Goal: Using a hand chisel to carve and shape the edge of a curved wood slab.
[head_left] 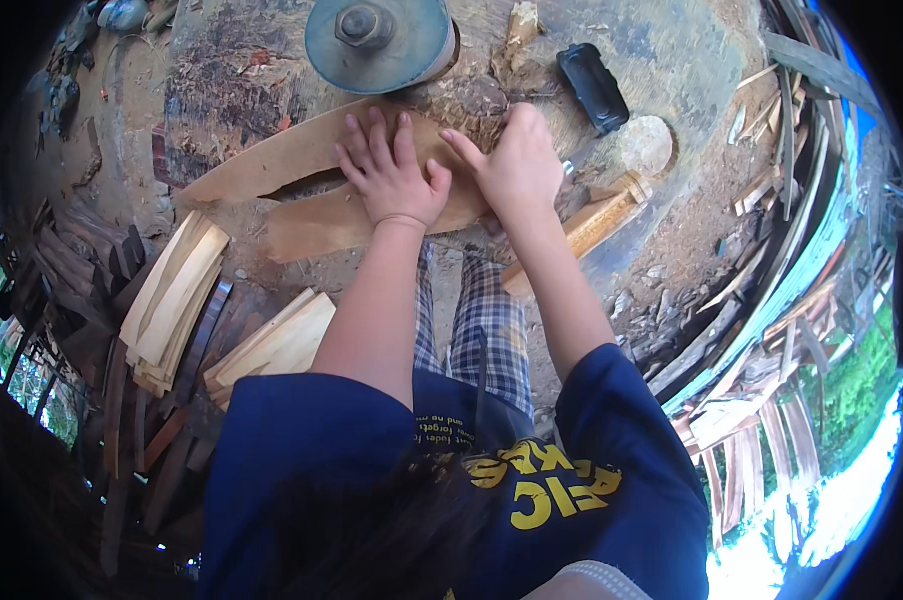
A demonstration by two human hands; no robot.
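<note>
A curved, flat brown sheet lies bent on the worn wooden work surface, with a dark gap between its two arms; its material is unclear. My left hand presses on it with the fingers spread. Beside it, my right hand has its thumb stretched to the sheet's right part while the other fingers curl under, hiding whatever is in them. A small shiny metal end shows just right of that hand. Directly beyond the sheet stands a round grey metal weight with a large nut on top.
A black plastic tray lies at the far right of the work surface. Near my right forearm is a wooden block. Stacked pale wood slats and another bundle sit at left. Scrap wood lines the right side.
</note>
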